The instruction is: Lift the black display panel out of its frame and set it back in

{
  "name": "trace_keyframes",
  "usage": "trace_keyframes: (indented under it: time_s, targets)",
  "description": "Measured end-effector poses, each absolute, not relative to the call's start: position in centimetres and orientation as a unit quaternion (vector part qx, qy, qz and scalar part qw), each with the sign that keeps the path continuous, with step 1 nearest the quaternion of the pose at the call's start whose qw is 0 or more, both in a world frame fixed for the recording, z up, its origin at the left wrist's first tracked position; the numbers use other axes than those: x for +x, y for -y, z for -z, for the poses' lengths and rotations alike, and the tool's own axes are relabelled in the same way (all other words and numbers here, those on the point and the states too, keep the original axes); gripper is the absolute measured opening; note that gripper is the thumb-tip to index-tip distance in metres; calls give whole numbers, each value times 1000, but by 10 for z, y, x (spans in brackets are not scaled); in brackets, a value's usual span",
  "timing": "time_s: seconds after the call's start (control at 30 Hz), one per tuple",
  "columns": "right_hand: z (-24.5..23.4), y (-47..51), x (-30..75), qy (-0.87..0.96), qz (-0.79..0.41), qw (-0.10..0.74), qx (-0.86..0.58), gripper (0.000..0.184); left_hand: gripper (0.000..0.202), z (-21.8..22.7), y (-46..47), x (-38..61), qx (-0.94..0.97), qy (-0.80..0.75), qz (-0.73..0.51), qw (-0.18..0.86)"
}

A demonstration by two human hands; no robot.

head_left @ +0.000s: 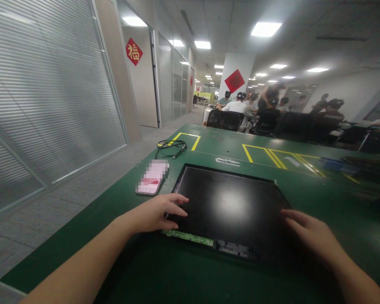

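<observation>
A black flat display panel [228,207] lies screen up on the green table [139,270], a ceiling light mirrored in its middle. Along its near edge a green circuit board [190,237] shows, with dark fittings to the right of it. My left hand [166,211] is over the panel's left edge, its fingers apart and reaching onto the screen. At the opposite edge, my right hand [307,228] has its fingers stretched out with the tips at the frame. Whether either hand presses on the panel I cannot tell.
A phone [152,177] lies left of the panel. Behind it is a coiled black cable [172,147]. Yellow tape [261,147] marks the far table, and blurred dark items [361,166] sit at the far right. Chairs [224,120] and several seated people are beyond.
</observation>
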State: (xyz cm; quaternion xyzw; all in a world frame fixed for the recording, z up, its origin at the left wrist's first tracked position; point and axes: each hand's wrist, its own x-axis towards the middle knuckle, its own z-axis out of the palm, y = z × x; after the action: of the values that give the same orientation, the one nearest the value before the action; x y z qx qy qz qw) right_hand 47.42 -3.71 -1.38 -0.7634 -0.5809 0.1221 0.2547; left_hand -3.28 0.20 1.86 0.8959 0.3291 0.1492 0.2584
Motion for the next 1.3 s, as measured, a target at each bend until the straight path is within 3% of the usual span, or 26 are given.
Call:
trace_keyframes:
  time_s: [0.83,1.3]
  targets:
    - [19,36,477,587,-115,275,-753,44,39,-16,-3,-33,892,-315,-165,279]
    - [12,36,491,510,-79,270,-813,45,59,2,-12,-32,815,-538,-161,141]
